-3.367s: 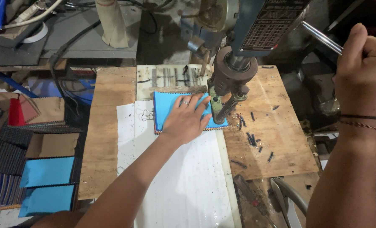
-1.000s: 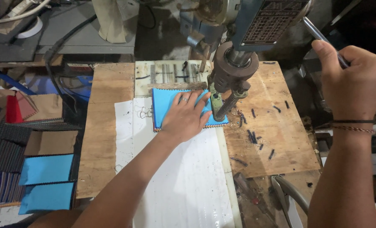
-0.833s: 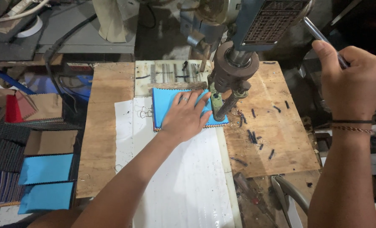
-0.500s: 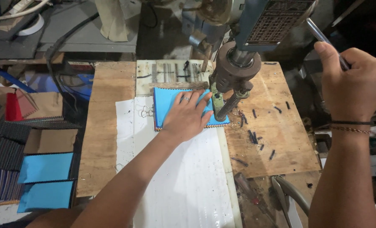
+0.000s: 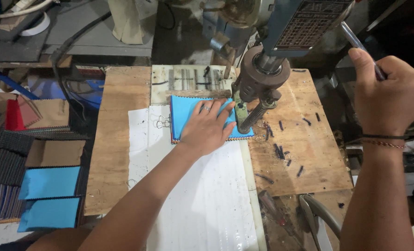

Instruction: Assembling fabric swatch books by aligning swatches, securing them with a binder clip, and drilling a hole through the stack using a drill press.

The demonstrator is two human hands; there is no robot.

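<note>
My left hand [image 5: 208, 128] lies flat, fingers spread, on a stack of blue fabric swatches [image 5: 184, 110] with pinked edges. The stack rests on a white sheet [image 5: 202, 195] over a wooden worktable [image 5: 116, 139]. Just right of my fingers stands the spindle [image 5: 258, 100] of a drill press [image 5: 281, 28], its tip down at the stack's right edge. My right hand [image 5: 388, 95] is closed around the machine's metal feed lever [image 5: 355, 42] at the upper right.
Small dark scraps [image 5: 283, 151] lie scattered on the wood right of the spindle. Pliers [image 5: 321, 216] rest at the table's lower right. More blue swatch stacks [image 5: 49, 195], brown [image 5: 53, 153] and red ones [image 5: 16, 116] sit at the left. Cables [image 5: 72, 42] run at the back.
My right hand has pulled the lever down and closer compared with the oldest frame. The left hand has stayed flat on the blue stack.
</note>
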